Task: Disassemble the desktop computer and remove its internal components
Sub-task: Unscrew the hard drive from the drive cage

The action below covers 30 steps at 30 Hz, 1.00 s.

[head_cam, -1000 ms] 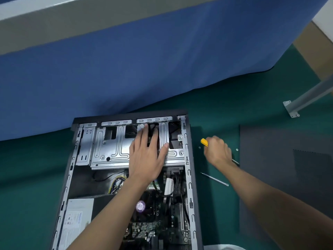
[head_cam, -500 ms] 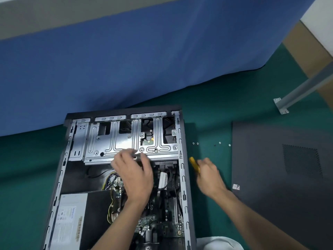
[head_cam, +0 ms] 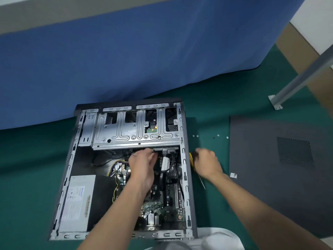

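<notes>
Silvery pressed steel, ribbed and punched with cut-outs, the drive cage [head_cam: 133, 134] is lying directly beyond the left hand [head_cam: 142, 165]. Its long axis is running crosswise to both forearms, spanning the far end of the open desktop computer [head_cam: 184, 177]. The left hand is the nearer one. It is reaching inside the case, with its fingers curling at the cage's near edge, where dark cable plugs [head_cam: 168, 151] are hanging. Whether it is pinching a plug or only touching one, I cannot tell. The right hand [head_cam: 207, 164] is staying outside the case wall, well apart from the left, and is gripping a yellow-handled screwdriver [head_cam: 191, 158] whose shaft is pointing back toward the person. Loose screws [head_cam: 195, 136] are lying beyond the right hand. The dark side panel [head_cam: 279, 168] is lying further out on that side. The motherboard [head_cam: 162, 210] is showing under the left wrist.
</notes>
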Each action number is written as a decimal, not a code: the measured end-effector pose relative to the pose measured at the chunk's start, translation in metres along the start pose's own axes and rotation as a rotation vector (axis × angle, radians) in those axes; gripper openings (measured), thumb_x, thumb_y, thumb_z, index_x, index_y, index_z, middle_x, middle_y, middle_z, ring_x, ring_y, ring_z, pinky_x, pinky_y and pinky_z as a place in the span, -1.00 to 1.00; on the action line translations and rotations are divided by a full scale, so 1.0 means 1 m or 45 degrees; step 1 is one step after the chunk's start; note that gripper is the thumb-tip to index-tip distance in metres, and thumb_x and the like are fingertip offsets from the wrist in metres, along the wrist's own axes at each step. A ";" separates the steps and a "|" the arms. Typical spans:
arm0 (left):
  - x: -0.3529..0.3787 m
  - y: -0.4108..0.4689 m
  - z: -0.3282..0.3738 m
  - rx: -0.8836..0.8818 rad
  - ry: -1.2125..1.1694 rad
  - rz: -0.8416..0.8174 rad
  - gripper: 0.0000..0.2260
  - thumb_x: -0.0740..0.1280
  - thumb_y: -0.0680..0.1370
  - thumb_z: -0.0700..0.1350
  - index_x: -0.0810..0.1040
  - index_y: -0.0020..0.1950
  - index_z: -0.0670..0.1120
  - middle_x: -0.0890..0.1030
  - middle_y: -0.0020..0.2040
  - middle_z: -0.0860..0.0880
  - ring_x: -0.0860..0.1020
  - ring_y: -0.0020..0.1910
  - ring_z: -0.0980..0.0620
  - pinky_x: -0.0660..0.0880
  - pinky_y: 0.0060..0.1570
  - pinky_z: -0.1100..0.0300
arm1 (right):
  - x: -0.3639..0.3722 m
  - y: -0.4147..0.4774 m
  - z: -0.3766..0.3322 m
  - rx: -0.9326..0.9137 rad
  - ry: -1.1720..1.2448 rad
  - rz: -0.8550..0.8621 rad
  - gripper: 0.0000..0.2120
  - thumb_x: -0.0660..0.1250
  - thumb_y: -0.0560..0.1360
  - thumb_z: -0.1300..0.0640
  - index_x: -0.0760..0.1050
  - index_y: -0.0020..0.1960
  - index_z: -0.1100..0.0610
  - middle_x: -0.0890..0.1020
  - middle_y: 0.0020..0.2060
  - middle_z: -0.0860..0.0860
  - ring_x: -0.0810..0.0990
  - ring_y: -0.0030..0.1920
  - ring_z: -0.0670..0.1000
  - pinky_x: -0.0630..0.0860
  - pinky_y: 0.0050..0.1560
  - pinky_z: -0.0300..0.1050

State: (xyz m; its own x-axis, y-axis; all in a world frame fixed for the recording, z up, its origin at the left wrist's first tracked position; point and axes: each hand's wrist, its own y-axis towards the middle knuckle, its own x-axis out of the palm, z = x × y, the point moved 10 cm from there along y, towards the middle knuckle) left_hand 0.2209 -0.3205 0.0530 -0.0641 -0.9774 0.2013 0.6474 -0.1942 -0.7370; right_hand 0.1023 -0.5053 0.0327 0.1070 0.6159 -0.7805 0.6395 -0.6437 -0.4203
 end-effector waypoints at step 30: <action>0.001 0.015 -0.011 -0.246 0.295 -0.449 -0.47 0.39 0.50 -0.33 0.26 0.41 -0.18 0.54 0.25 -0.27 0.62 0.06 -0.14 0.62 -0.17 0.02 | -0.026 -0.028 -0.065 0.117 0.180 0.019 -0.55 0.20 0.59 -0.03 0.23 0.37 0.19 0.45 0.28 0.17 0.38 0.30 0.21 0.36 0.26 0.11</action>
State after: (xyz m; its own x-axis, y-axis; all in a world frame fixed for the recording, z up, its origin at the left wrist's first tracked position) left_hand 0.2221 -0.3256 0.0355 -0.4371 -0.8374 0.3283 0.4034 -0.5088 -0.7606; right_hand 0.1305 -0.4734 0.0946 0.2264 0.6595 -0.7168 0.5656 -0.6881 -0.4545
